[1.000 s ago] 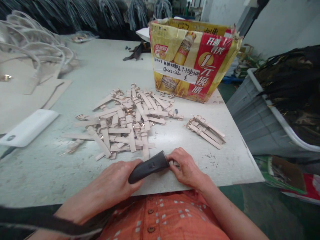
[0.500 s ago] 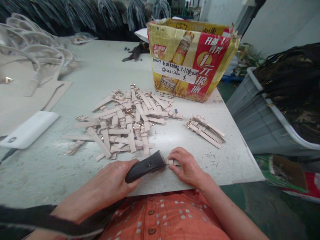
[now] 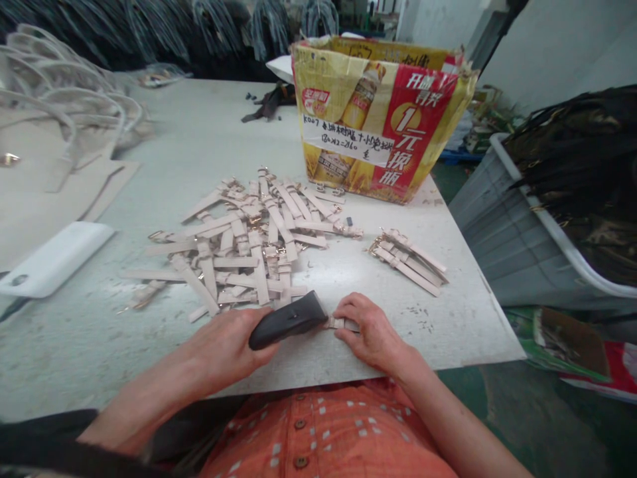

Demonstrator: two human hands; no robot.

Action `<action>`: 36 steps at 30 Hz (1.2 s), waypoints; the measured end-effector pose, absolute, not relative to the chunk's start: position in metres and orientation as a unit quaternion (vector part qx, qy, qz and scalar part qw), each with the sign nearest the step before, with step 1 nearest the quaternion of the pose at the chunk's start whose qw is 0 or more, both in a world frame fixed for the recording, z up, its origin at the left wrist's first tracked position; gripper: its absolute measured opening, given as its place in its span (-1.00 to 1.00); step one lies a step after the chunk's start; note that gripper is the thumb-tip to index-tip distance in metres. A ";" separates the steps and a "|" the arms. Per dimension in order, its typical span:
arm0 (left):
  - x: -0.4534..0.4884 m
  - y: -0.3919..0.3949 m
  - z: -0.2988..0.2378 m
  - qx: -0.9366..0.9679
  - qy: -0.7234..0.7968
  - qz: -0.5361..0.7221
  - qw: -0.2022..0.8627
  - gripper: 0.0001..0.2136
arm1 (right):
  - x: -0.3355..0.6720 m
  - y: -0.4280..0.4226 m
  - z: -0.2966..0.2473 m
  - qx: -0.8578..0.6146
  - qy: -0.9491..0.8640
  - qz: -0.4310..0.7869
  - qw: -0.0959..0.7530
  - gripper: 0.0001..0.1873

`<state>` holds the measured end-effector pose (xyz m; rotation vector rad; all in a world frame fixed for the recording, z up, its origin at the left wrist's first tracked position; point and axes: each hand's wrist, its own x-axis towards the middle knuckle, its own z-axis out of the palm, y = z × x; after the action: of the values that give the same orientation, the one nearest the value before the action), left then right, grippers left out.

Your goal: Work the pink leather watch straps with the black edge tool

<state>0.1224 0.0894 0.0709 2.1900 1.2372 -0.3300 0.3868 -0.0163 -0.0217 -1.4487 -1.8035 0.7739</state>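
Note:
My left hand (image 3: 226, 348) is closed around a black hand tool (image 3: 288, 320) whose tip points right. That tip meets a small beige strap piece (image 3: 340, 323) lying near the table's front edge. My right hand (image 3: 371, 330) pinches this strap piece against the table with its fingertips. Just beyond the hands lies a loose heap of beige straps with gold buckles (image 3: 249, 242). A smaller, neater bundle of the same straps (image 3: 408, 260) rests to the right of the heap.
A yellow and red cardboard box (image 3: 381, 113) stands at the back right of the grey table (image 3: 89, 338). A white flat object (image 3: 52, 257) lies at the left, beige bag pieces (image 3: 54, 153) behind it. A grey crate of dark goods (image 3: 542, 226) sits beside the table's right edge.
The black tool and my left hand have slid a little left and away from me. My right hand has barely moved on the strap piece, which now shows more.

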 end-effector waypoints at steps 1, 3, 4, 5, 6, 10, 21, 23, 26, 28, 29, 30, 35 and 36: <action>0.124 0.091 0.071 0.823 0.464 -0.120 0.306 -0.72 | 0.387 -0.017 -0.020 -0.562 -0.693 0.297 0.340 -0.70; 0.125 0.094 0.071 0.818 0.463 -0.113 0.322 -0.69 | 0.386 -0.019 -0.017 -0.585 -0.688 0.283 0.324 -0.69; 0.123 0.094 0.071 0.816 0.464 -0.114 0.325 -0.68 | 0.386 -0.021 -0.015 -0.602 -0.684 0.273 0.310 -0.70; 0.121 0.094 0.070 0.814 0.467 -0.117 0.326 -0.67 | 0.387 -0.023 -0.013 -0.619 -0.680 0.261 0.293 -0.71; 0.119 0.093 0.070 0.811 0.470 -0.121 0.325 -0.67 | 0.387 -0.025 -0.012 -0.635 -0.677 0.251 0.275 -0.73; 0.111 0.088 0.066 0.804 0.481 -0.133 0.322 -0.68 | 0.387 -0.028 -0.005 -0.661 -0.686 0.223 0.204 -0.80; 0.110 0.086 0.062 0.795 0.494 -0.127 0.328 -0.63 | 0.372 -0.029 -0.002 -0.672 -0.694 0.202 0.159 -0.80; 0.111 0.087 0.062 0.797 0.496 -0.120 0.324 -0.61 | 0.374 -0.025 0.000 -0.673 -0.690 0.219 0.153 -0.76; 0.114 0.087 0.064 0.796 0.499 -0.116 0.322 -0.61 | 0.377 -0.020 0.002 -0.667 -0.690 0.242 0.144 -0.74; 0.115 0.086 0.066 0.792 0.502 -0.123 0.324 -0.61 | 0.377 -0.017 0.002 -0.665 -0.689 0.251 0.139 -0.73; 0.115 0.086 0.066 0.791 0.502 -0.127 0.327 -0.60 | 0.377 -0.016 0.002 -0.668 -0.685 0.254 0.139 -0.73; 0.115 0.086 0.066 0.789 0.500 -0.130 0.331 -0.60 | 0.376 -0.015 0.001 -0.672 -0.680 0.257 0.139 -0.72; 0.114 0.087 0.062 0.792 0.496 -0.123 0.333 -0.59 | 0.374 -0.014 -0.002 -0.686 -0.660 0.268 0.145 -0.69; 0.114 0.087 0.061 0.792 0.497 -0.121 0.332 -0.59 | 0.374 -0.014 -0.003 -0.687 -0.658 0.270 0.146 -0.68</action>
<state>0.1140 0.0871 0.0611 2.0701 1.2998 -0.3165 0.3739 -0.0139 -0.0025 -1.9785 -1.8958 0.7764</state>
